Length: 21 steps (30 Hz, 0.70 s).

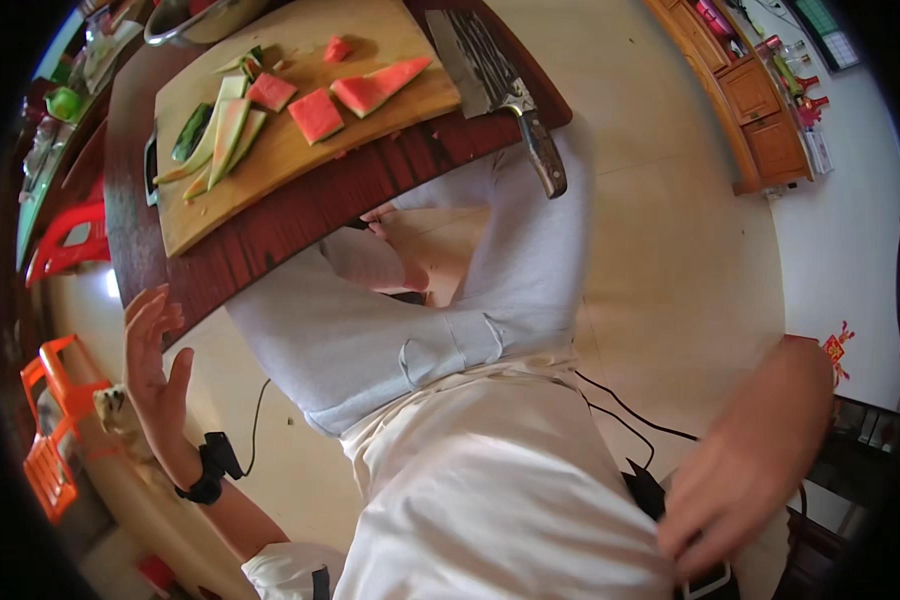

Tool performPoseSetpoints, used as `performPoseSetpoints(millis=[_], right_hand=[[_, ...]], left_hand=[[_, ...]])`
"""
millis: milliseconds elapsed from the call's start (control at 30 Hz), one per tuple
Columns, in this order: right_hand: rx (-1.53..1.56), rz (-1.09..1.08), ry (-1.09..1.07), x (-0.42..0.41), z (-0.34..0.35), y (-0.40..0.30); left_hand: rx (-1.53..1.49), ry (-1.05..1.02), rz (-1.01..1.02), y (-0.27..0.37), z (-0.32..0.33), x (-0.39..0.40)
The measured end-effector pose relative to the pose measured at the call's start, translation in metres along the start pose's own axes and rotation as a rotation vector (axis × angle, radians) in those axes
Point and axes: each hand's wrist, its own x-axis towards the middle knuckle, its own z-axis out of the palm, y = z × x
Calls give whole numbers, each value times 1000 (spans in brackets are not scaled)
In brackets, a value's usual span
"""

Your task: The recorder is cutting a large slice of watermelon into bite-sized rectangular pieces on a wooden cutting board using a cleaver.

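My left hand (154,352) is raised beside the near left corner of the dark red wooden table (285,221), fingers and thumb apart, holding nothing. At the lower right my right hand (720,495) is blurred, fingers curled close to the side of my white shirt (495,495). Whether it grips anything is hidden. A wooden cutting board (270,180) rests on the table, bearing watermelon pieces (316,117) and several pale rind strips (229,135). Right of the board lies a cleaver (487,67), its dark handle (544,154) jutting past the table edge.
A metal bowl (208,22) with red contents stands behind the board. Red (71,236) and orange (67,382) plastic stools are at the left, near a light-coloured dog (112,409). Black cables (630,412) run by my waist. A wooden cabinet (750,97) stands far right.
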Motion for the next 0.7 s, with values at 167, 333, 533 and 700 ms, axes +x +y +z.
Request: performPoseSetpoints(millis=[167,333,533,700], right_hand=[[-30,-65,32,-13,13,23],[-55,-103,30,-14,10,37],[-192,-166,227,-16,-3,13],[-403,-93,209,-23,3,-3]], left_hand=[[-10,0,23,8,-6,21],[-41,48,42,9,-7,27],[-35,66,-20,10,-11,23],[12,95,-31,16,-13,22]])
